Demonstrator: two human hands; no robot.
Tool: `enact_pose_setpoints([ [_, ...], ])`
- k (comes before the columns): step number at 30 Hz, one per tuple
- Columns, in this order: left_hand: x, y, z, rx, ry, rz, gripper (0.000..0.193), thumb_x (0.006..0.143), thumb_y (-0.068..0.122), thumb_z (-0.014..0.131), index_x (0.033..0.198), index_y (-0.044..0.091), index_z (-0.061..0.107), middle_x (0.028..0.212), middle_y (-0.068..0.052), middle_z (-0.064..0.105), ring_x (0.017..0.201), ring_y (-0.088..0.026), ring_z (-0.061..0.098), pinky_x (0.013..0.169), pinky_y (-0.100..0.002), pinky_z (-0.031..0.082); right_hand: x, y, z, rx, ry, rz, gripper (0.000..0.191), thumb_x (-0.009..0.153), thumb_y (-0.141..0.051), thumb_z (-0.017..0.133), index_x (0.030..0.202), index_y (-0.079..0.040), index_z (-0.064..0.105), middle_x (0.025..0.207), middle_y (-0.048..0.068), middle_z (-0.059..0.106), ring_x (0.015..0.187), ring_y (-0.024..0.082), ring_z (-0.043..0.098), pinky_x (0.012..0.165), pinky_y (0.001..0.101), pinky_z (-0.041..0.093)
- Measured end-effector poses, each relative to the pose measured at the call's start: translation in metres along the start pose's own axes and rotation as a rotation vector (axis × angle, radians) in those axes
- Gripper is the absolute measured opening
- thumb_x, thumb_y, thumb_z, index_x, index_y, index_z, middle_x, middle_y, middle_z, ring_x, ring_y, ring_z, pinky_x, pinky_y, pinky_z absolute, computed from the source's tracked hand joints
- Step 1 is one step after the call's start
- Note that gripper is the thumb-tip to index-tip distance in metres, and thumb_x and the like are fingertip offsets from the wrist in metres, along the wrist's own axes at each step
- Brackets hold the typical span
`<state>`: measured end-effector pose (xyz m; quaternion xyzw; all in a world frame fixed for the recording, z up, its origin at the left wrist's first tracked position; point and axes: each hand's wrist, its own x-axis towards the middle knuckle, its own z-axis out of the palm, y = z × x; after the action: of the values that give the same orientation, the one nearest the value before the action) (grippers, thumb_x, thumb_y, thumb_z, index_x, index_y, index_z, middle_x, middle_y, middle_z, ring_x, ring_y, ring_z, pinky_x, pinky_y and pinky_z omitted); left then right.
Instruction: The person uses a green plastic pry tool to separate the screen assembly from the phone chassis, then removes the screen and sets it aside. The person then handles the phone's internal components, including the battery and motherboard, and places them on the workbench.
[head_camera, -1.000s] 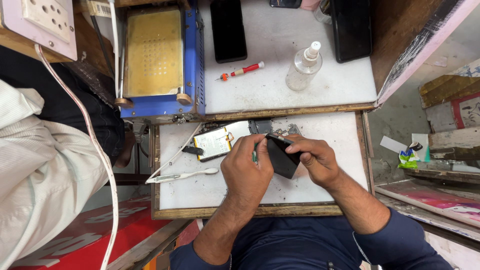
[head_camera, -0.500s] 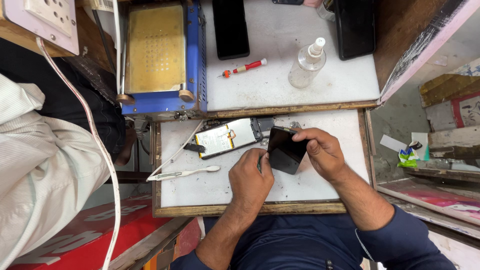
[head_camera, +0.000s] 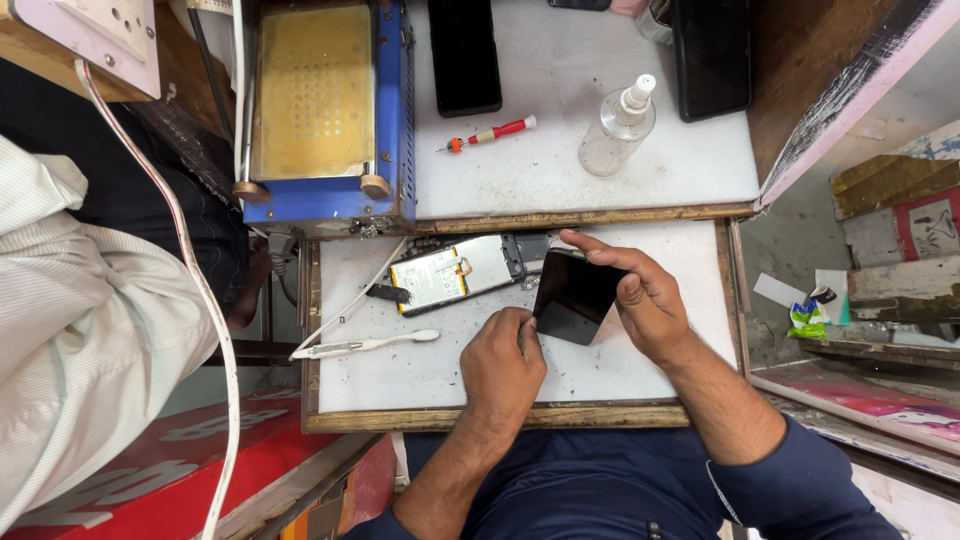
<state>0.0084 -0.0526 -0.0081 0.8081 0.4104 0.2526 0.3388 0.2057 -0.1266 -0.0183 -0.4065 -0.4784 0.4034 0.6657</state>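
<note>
My right hand (head_camera: 640, 295) grips a black phone screen panel (head_camera: 572, 300), lifted and tilted above the white work board (head_camera: 420, 365). My left hand (head_camera: 503, 362) is curled at the panel's lower left corner, fingertips pinched against its edge; any tool in it is hidden. The opened phone body (head_camera: 468, 270), with its pale battery and yellow tab, lies flat on the board just left of the panel.
A white toothbrush (head_camera: 365, 346) lies on the board's left. Beyond stand a blue heating-plate machine (head_camera: 320, 110), a red screwdriver (head_camera: 492, 133), a clear spray bottle (head_camera: 617, 125) and two dark phones (head_camera: 463, 55). A person in a striped shirt (head_camera: 70, 330) sits at left.
The black panel has come away from the phone body and moved right. My left hand slid down off the phone body, leaving the battery uncovered.
</note>
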Motion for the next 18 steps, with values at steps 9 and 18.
enact_pose_setpoints([
  [9,0.001,-0.002,0.0,-0.131,0.017,-0.061,0.008,0.094,0.01,0.069,0.099,0.003,0.071,0.089,-0.012,0.075,0.074,-0.027,0.075,0.061,-0.037,0.059,0.003,0.003,-0.005,-0.134,-0.067,-0.098,0.04,0.114,-0.049,0.047,0.131,-0.016,0.063,0.158,0.025,0.051,0.169,0.038,0.021,0.139,0.0562,0.02],
  [18,0.0,-0.007,-0.017,0.041,-0.127,0.014,0.01,0.094,0.015,0.07,0.096,0.005,0.071,0.085,-0.012,0.072,0.074,-0.033,0.071,0.062,-0.042,0.056,0.009,-0.009,0.01,0.111,-0.028,-0.064,0.037,0.113,-0.05,0.047,0.105,-0.017,0.061,0.162,0.024,0.043,0.165,0.041,0.015,0.133,0.0612,0.024],
])
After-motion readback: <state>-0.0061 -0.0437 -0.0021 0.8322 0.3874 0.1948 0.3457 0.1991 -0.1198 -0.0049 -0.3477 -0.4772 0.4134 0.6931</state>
